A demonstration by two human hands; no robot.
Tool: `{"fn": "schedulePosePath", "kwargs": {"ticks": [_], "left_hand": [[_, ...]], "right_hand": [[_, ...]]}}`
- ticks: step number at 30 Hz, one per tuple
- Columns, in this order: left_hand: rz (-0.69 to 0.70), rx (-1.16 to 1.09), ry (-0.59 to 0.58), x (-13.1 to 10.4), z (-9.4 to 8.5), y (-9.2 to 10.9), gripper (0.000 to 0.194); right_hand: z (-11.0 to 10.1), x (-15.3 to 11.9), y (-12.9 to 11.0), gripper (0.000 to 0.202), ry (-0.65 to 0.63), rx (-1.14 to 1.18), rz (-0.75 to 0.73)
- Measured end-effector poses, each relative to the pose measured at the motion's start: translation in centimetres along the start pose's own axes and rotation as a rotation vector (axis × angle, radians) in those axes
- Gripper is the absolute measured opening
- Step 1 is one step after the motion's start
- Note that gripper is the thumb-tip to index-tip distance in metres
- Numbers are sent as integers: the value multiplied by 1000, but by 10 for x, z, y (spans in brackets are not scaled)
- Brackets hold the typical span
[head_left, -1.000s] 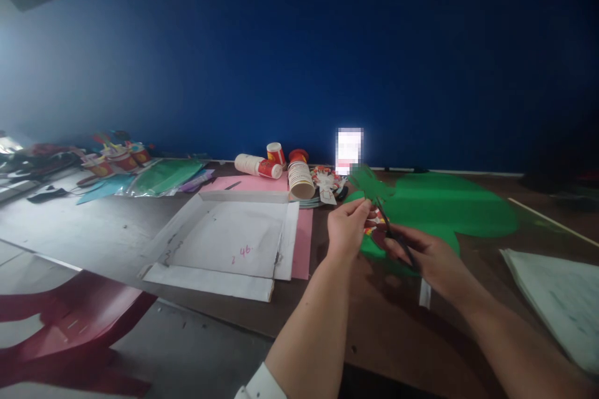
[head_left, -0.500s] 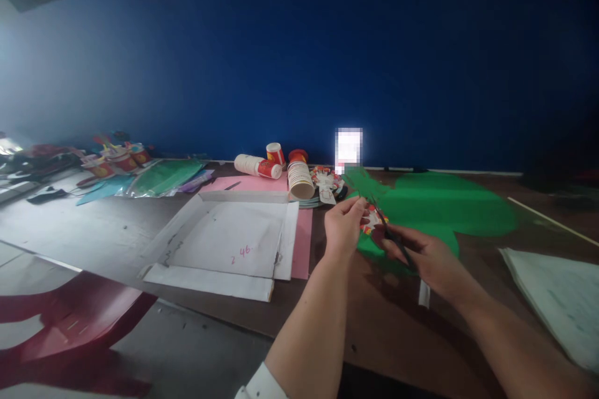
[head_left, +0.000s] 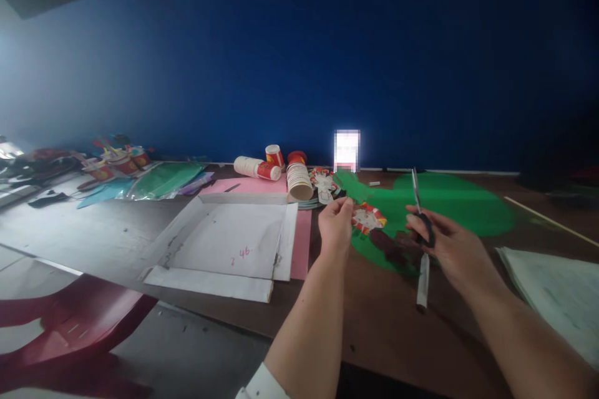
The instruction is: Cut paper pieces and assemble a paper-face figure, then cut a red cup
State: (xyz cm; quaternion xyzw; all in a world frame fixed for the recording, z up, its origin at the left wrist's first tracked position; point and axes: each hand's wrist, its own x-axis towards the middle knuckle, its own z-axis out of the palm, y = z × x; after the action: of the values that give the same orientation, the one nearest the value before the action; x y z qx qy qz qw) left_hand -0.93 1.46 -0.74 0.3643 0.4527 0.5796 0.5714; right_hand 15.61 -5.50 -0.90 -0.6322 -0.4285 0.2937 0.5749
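Your right grip (head_left: pixel 444 240): fingers closed round handles of scissors (head_left: pixel 416 190), blades up over green sheet (head_left: pixel 449 202), long axis pointing away from you. Your left grip (head_left: pixel 336 223): fingertips pinched together, apparently on fringed green strip (head_left: pixel 358 188) at green sheet's left side. Strip lies left of scissors, left grip nearer. Red-and-white cutout (head_left: pixel 369 218) over green sheet's left part, between grips. Pinch point hidden behind knuckles; forearms cut off.

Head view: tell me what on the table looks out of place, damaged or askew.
The white cardboard tray looks damaged: its near right corner seems split open, and its right side bears a ragged dark mark. Behind it, one stack of paper cups and another stack lie on their sides, while a single cup stands on end.
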Motion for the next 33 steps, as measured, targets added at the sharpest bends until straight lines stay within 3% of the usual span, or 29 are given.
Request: {"fn": "schedulePosePath", "kwargs": {"ticks": [5,12,17,21,27,33], "left_hand": [[0,39,9,2,-1,-2,16],[4,124,-32,4,-4,-6,16],[12,155,-31,5,-6,-6,15],[1,175,-20,5,-7,-6,14],[-20,231,-16,3,-5,-3,14],[20,249,-108,0,-5,-5,14]], "right_hand": [[-8,3,-9,55,121,14,86],[-10,0,-22,49,93,-271,37],[-24,14,-3,48,13,-614,-59],[-36,25,15,47,-39,-836,-51],[-37,26,10,49,-37,-773,-31],[-24,14,-2,52,-36,-564,-39]]}}
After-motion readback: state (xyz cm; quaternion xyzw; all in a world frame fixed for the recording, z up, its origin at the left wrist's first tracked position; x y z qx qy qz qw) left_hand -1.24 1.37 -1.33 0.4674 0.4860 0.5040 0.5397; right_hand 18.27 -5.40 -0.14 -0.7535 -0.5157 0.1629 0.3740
